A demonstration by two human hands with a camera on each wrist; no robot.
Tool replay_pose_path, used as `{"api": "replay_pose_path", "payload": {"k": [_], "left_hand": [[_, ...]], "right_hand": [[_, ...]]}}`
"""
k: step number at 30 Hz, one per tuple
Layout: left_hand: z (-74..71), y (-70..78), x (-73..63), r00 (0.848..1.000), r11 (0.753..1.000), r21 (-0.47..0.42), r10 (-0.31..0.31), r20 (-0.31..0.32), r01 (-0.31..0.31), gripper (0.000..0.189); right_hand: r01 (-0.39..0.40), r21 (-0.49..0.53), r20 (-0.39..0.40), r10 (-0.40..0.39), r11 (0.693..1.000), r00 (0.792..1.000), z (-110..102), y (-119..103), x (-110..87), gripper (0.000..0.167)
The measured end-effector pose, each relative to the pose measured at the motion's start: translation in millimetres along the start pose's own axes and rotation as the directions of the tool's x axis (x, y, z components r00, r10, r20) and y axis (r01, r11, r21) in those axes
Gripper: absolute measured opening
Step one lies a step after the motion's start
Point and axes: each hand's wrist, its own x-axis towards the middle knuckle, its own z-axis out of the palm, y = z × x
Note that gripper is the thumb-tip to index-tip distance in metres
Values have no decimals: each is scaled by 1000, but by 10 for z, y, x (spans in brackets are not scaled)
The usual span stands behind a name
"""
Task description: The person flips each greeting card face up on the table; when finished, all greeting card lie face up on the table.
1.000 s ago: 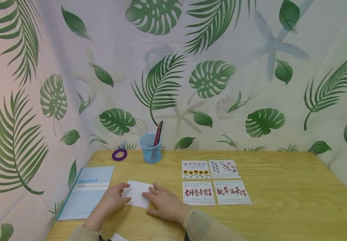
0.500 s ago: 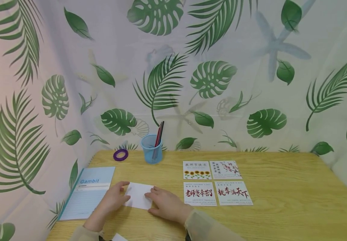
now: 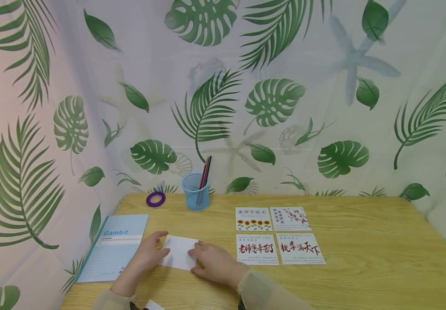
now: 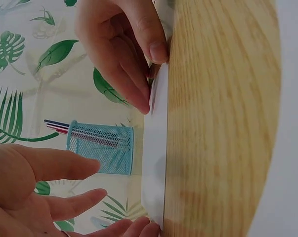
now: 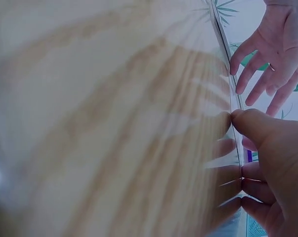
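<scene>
A plain white square card [image 3: 180, 253] lies flat on the wooden table between the two hands. At its left edge my left hand [image 3: 150, 252] has its thumb and fingers spread; the left wrist view shows the thumb raised and lower fingertips touching the end of the card [image 4: 156, 148]. My right hand [image 3: 216, 261] holds the card's right edge with bent fingers and thumb, the thumb at the near corner and a fingertip on top. The card's underside is hidden.
Several printed cards [image 3: 255, 249] lie in two rows to the right. A Gambit notebook [image 3: 114, 249] lies left. Behind stand a blue mesh pen cup [image 3: 195, 196] with pencils and a purple ring [image 3: 155, 199]. A white corner [image 3: 154, 305] shows at the bottom edge.
The white card has shifted very slightly to the right, with the right hand still at its edge. My left fingers have lifted a little from its far left corner.
</scene>
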Motion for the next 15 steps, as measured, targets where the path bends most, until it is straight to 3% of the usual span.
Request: {"api": "replay_pose_path", "payload": {"k": [10,15], "left_hand": [[-8,-5,-11,998,998,-17,-61,8,61,51],[-13,-20,-13,996,996,-35,-83,6,84,51]], "right_hand": [[49,-31,15,-49,998,999,3,26,-7,41],[64,9,18,-64,998,998,-15,61,-20,38]]}}
